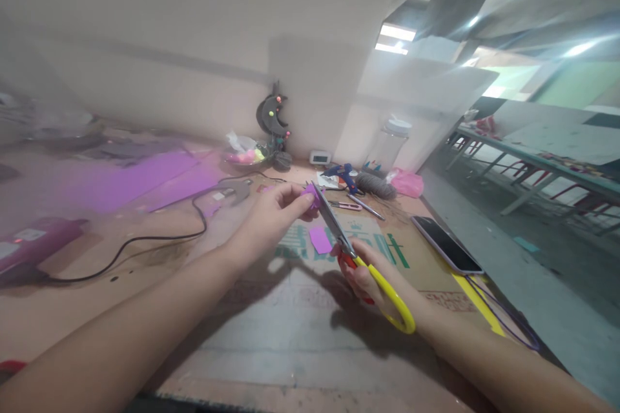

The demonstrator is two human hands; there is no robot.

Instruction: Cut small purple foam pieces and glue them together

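Between the thumb and fingers of my left hand (283,210) is a small purple piece of paper or foam (310,192). My right hand (365,271) grips a pair of scissors (394,300) with yellow and red handles. The long metal blades point up and away, and their tips reach the purple piece at my left fingertips. I cannot tell whether the blades are cutting into it. Below, another purple piece (320,241) lies flat on a printed cardboard sheet (290,310).
Behind my hands lie a blue glue gun (343,175), a pen (367,206), a cutter knife (345,205) and grey yarn (375,186). A phone (446,245) rests at the right edge. Larger purple sheets (145,177), a black cord (159,237) and a power strip (36,242) occupy the left.
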